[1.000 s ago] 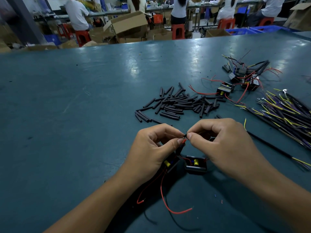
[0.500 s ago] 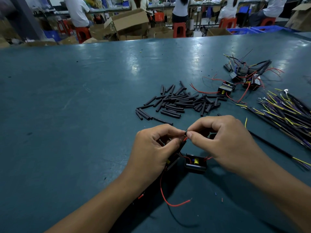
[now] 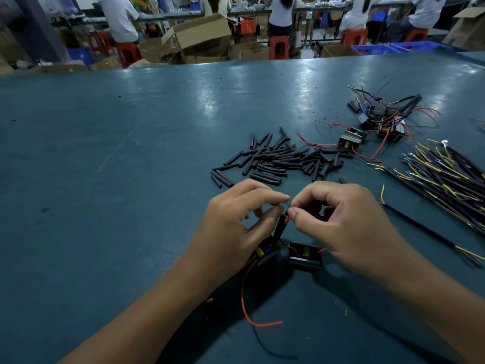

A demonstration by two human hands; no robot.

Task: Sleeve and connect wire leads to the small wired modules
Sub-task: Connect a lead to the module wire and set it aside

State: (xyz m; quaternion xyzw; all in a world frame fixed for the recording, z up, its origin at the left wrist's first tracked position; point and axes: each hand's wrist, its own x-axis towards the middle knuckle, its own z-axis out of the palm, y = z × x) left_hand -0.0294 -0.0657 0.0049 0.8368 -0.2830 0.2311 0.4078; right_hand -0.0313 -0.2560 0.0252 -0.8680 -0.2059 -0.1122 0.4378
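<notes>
Left hand (image 3: 231, 227): thumb and forefinger pinch a thin wire lead (image 3: 286, 206), a black sleeve (image 3: 279, 228) hanging just below. Right hand (image 3: 341, 222): fingers curled, pinching the same lead tip-to-tip with the left. Beneath them, two small black modules: one (image 3: 304, 256) between the wrists, one (image 3: 263, 254) half under the left palm (red lead (image 3: 245, 308) trailing nearer). Beyond: pile of black sleeves (image 3: 280, 158); further wired modules (image 3: 353, 139); bundle of yellow-and-purple wires (image 3: 446, 174) at right. All on teal table (image 3: 105, 179).
</notes>
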